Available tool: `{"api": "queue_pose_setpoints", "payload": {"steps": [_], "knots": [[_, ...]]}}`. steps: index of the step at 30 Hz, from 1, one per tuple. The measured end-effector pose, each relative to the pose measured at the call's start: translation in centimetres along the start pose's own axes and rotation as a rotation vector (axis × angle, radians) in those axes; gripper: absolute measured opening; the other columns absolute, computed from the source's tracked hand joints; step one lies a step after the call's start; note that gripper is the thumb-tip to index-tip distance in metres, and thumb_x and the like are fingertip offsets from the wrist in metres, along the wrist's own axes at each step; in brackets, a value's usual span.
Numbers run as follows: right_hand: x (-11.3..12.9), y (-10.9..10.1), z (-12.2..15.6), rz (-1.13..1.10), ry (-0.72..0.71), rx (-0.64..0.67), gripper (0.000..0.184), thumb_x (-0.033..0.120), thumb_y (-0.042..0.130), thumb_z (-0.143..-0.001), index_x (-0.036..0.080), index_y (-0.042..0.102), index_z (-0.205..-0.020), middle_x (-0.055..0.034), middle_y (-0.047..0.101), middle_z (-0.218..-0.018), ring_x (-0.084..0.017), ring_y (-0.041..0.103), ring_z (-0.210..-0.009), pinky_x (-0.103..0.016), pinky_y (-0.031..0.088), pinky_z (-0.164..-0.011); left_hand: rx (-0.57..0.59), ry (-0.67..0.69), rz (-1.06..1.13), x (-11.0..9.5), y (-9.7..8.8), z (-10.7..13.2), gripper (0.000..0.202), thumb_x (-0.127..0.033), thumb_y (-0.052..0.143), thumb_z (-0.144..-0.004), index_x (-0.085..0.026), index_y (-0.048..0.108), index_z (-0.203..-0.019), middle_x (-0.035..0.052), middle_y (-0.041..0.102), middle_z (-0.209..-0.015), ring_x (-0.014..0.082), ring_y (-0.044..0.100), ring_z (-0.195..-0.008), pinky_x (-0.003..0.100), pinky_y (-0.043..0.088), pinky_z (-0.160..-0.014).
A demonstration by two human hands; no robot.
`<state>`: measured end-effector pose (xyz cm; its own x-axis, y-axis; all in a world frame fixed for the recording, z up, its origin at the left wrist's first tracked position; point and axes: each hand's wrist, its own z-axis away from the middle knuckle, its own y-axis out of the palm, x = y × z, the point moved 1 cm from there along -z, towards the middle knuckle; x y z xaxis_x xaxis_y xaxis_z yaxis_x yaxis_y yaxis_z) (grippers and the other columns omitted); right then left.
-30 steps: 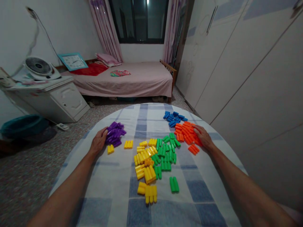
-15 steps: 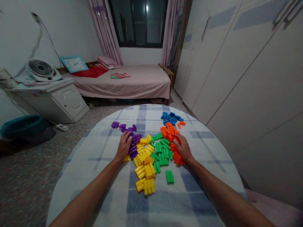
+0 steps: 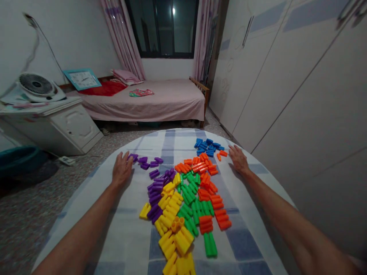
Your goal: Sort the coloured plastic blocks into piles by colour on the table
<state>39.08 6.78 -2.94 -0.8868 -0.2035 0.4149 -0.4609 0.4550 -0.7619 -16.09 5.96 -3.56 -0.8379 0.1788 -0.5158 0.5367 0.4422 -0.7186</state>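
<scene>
My left hand lies flat and open on the checked tablecloth, just left of a few loose purple blocks. My right hand is also open and flat, beside two stray orange blocks and near the blue blocks. Between my arms lies a mixed heap: purple blocks, yellow blocks, green blocks and orange blocks pushed close together. Neither hand holds anything.
The round table's far edge faces a bed. A white cabinet with a fan stands at left, a teal basin on the floor. Wardrobe doors run along the right.
Both hands swept the purple and orange piles inward into the yellow and green ones, then moved back outward and further up the table, open and empty. The heap now lies mixed in the middle.
</scene>
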Motion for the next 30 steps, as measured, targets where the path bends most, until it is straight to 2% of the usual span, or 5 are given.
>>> {"api": "queue_pose_setpoints", "payload": {"steps": [4,10,21,25,30], "knots": [[-2.2,3.2,-4.3,-0.142,0.095,0.103,0.053,0.048,0.029,-0.094,0.016,0.06,-0.122,-0.0142,0.054,-0.134,-0.028,0.04,-0.134,-0.052,0.028,-0.113,0.125,-0.025,0.067,2.2,2.1,-2.7,0.049,-0.052,0.038,-0.087,-0.016,0.062,-0.109,0.0172,0.053,-0.134,0.0319,0.038,-0.136,0.052,0.021,-0.117],[0.3,6.3,-7.5,-0.283,0.062,0.246,0.058,0.055,0.038,-0.09,0.019,0.057,-0.131,-0.0099,0.054,-0.136,-0.029,0.048,-0.127,-0.052,0.034,-0.11,0.26,-0.061,0.34,-1.5,4.4,-4.8,0.063,-0.069,0.037,-0.084,-0.022,0.062,-0.117,0.0115,0.06,-0.129,0.0247,0.053,-0.124,0.048,0.033,-0.112],[7.7,3.6,-1.3,-0.491,-0.153,0.504,0.046,0.053,0.042,-0.09,0.027,0.063,-0.122,-0.0017,0.06,-0.128,-0.025,0.055,-0.118,-0.043,0.04,-0.105,0.617,0.033,0.596,-10.6,5.5,-1.7,0.06,-0.07,0.046,-0.08,-0.022,0.073,-0.105,0.0068,0.07,-0.113,0.0274,0.063,-0.109,0.043,0.044,-0.103],[6.7,5.2,-4.4,-0.382,-0.041,0.308,0.052,0.053,0.033,-0.093,0.022,0.061,-0.123,-0.0065,0.056,-0.133,-0.026,0.048,-0.127,-0.047,0.033,-0.111,0.495,0.059,0.509,-10.1,5.7,-3.3,0.067,-0.072,0.038,-0.082,-0.02,0.071,-0.107,0.0083,0.068,-0.117,0.0268,0.061,-0.113,0.041,0.043,-0.105],[5.8,10.5,-10.6,-0.294,-0.023,0.304,0.049,0.056,0.049,-0.088,0.019,0.066,-0.113,-0.0123,0.058,-0.13,-0.032,0.04,-0.132,-0.054,0.023,-0.114,0.446,0.142,0.351,-8.9,9.0,-7.0,0.066,-0.069,0.036,-0.084,-0.018,0.064,-0.116,0.0104,0.058,-0.133,0.0251,0.051,-0.127,0.04,0.033,-0.113]]}}
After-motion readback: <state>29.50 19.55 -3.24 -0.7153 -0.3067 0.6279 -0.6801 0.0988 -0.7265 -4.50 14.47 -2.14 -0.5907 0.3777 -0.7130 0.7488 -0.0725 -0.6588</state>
